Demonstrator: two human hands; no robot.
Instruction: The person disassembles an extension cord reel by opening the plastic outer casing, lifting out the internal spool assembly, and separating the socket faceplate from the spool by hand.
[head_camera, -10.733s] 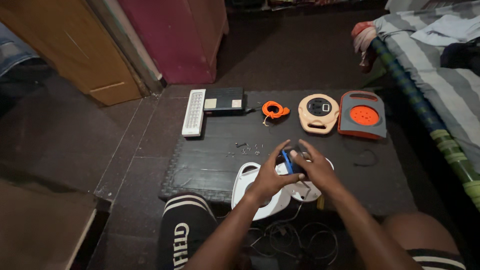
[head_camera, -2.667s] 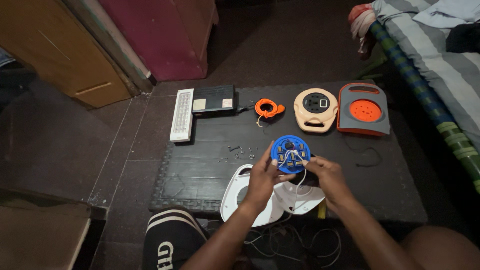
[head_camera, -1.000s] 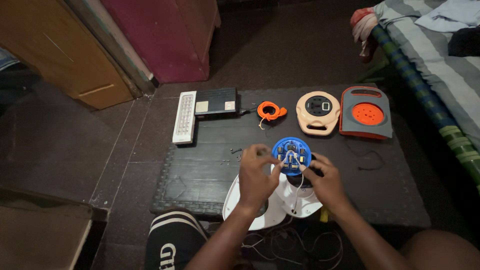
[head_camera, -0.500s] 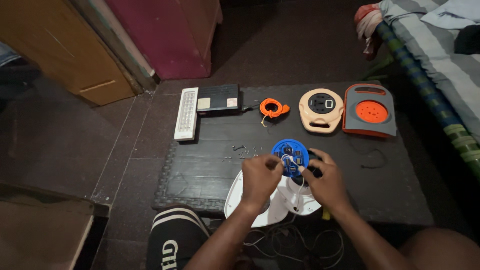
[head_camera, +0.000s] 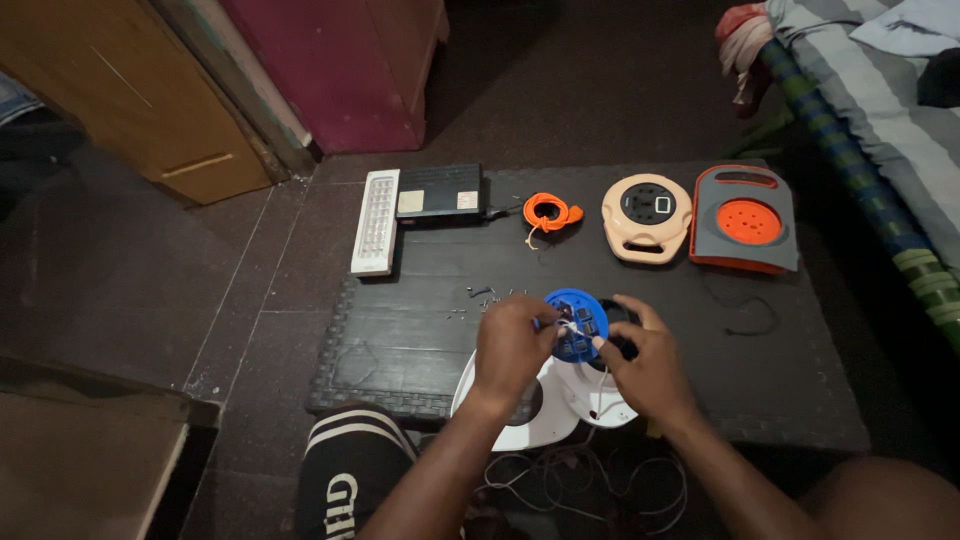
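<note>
I see my left hand (head_camera: 512, 340) and my right hand (head_camera: 645, 362) close together over the black mat (head_camera: 420, 330). Both hold a round blue disc (head_camera: 577, 318) with small wires on it, just above a white plastic shell (head_camera: 535, 415). My left fingers are pinched tight on a thin white wire at the disc. My right fingers curl around the disc's right edge. Tiny screws (head_camera: 478, 296) lie just left of the disc. Farther up the mat are a white lamp bar (head_camera: 376, 220), a black box (head_camera: 438, 192), an orange cord coil (head_camera: 548, 213), a peach round reel (head_camera: 648, 214) and a grey and orange reel case (head_camera: 745, 220).
</note>
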